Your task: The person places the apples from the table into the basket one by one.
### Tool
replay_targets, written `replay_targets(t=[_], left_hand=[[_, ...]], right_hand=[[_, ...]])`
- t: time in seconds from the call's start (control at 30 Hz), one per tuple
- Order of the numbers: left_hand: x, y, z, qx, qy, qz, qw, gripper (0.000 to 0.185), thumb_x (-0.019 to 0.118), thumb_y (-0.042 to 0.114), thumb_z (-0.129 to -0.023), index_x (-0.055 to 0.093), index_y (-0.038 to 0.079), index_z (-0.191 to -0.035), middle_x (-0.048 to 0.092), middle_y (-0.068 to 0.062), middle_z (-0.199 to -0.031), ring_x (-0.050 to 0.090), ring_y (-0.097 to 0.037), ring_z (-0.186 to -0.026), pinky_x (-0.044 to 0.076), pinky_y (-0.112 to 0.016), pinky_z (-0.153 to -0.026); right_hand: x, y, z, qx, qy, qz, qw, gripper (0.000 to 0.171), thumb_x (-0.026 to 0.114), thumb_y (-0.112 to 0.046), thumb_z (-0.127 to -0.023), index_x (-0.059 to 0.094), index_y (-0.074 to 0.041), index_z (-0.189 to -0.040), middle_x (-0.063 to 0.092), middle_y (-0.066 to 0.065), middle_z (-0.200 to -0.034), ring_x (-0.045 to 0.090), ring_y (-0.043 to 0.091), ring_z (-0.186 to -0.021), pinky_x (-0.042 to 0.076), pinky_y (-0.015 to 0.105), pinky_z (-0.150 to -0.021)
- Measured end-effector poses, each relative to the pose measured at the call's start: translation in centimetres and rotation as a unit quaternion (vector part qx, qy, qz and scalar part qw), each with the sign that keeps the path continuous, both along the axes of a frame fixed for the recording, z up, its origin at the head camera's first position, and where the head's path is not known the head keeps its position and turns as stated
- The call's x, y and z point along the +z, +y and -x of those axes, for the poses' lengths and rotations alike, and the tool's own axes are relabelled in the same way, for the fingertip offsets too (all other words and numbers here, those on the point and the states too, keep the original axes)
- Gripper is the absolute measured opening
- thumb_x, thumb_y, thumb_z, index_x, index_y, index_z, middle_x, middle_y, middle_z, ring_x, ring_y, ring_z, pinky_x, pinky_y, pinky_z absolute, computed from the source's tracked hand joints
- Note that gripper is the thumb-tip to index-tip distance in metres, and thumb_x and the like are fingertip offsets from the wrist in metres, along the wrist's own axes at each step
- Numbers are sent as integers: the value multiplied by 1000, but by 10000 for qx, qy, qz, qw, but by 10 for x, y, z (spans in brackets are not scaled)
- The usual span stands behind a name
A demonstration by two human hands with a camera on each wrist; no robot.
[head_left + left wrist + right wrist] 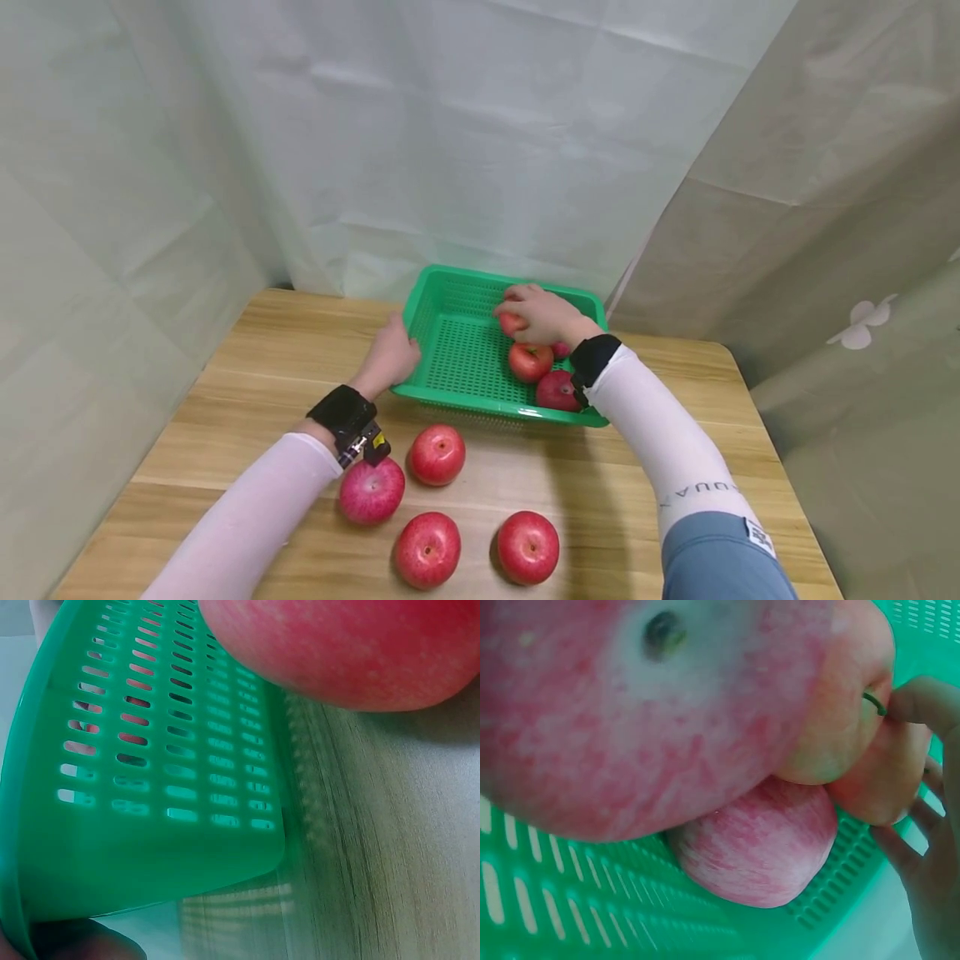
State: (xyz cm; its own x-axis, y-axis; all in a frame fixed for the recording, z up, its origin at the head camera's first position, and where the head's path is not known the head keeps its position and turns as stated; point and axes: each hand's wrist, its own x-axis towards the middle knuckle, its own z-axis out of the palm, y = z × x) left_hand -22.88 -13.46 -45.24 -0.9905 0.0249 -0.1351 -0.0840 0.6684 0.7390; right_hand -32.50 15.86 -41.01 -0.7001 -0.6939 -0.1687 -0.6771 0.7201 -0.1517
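The right hand (543,315) has its grip curled over an apple (512,322) inside the green basket (450,287) beside three more apples, while the left hand (390,357) grips the basket's left rim and four apples lie on the surface (262,333).

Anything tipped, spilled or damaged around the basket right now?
Nothing stands out. The green basket sits flat on the table, steadied by the left hand; the right hand holds an apple inside it. Four apples lie loose in front.
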Motion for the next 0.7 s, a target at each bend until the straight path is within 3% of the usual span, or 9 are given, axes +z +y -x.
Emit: replay_targets(t=[0.23, 0.43, 0.7], left_hand=[[0, 1, 0, 46, -20, 8, 10000, 55, 44, 7, -108, 23, -17, -152, 59, -33, -112, 66, -36, -83, 58, -39, -61], [1, 2, 0, 63, -46, 92, 9999, 56, 44, 8, -108, 23, -17, -153, 59, -33, -111, 66, -35, -81, 57, -38, -59], [-2, 2, 0, 7, -29, 6, 10000, 57, 45, 7, -107, 22, -17, -153, 59, -33, -113, 66, -36, -83, 58, -39, -62]], right_hand=[[-1, -2, 2, 249, -258, -274, 9990, 51, 64, -16, -107, 57, -20, -157, 33, 12, -171, 24, 34, -159, 34, 51, -122], [-1, -3, 1, 203, -212, -491, 9984, 50, 62, -20, -109, 54, -26, -158, 31, 7, -173, 20, 35, -160, 24, 61, -125], [-8, -1, -3, 20, -708, -185, 9973, 67, 54, 6, -99, 52, -22, -160, 29, 4, -174, 16, 33, -162, 43, 45, -113]])
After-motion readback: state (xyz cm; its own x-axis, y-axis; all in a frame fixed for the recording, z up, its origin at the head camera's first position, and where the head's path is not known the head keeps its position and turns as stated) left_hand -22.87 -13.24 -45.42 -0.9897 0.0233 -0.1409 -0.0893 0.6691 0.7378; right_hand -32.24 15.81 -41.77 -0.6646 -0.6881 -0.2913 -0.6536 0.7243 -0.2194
